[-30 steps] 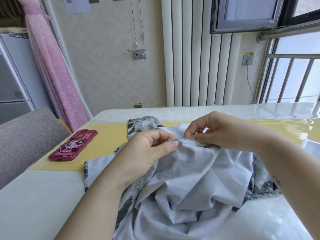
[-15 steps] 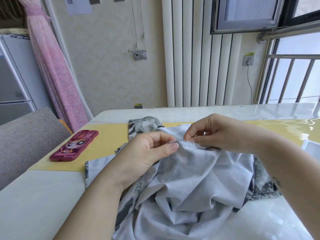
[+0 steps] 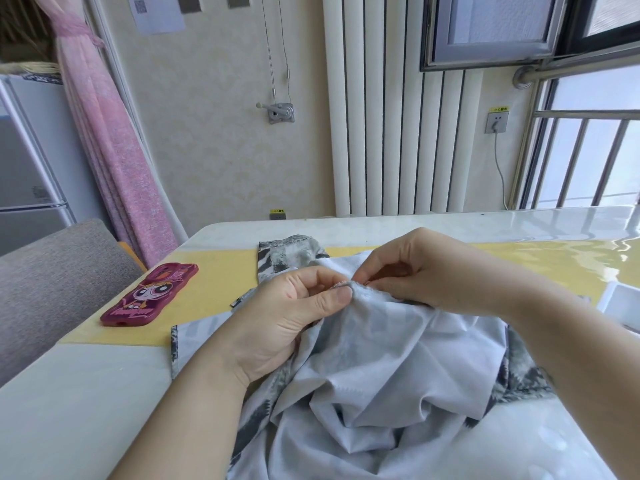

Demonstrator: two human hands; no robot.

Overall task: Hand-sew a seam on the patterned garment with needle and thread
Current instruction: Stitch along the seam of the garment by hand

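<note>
A white radiator [image 3: 381,133] and a pink curtain [image 3: 114,150] stand against the wall well behind the garment [image 3: 381,368]. A grey upholstered seat [image 3: 52,282] sits to the garment's left, beyond the edge of the tabletop [image 3: 86,393]. A yellow mat [image 3: 214,282] lies under the garment's far part. On the mat, left of the garment and apart from it, is a magenta phone case [image 3: 150,296] with a cartoon face. Part of a white container [image 3: 620,306] shows to the garment's right.

The garment lies bunched on the tabletop in front of the person. Its pale grey-white inside faces up, and a grey-and-black pattern shows at its borders.

Bare tabletop lies to the garment's near left and far side.

The left hand [image 3: 287,313] holds up a raised fold at the garment's far edge, its grip pinching the fabric between thumb and fingers. The right hand [image 3: 426,268] is just beside it, its grip pinching the same edge with curled fingers. No needle or thread can be made out.
</note>
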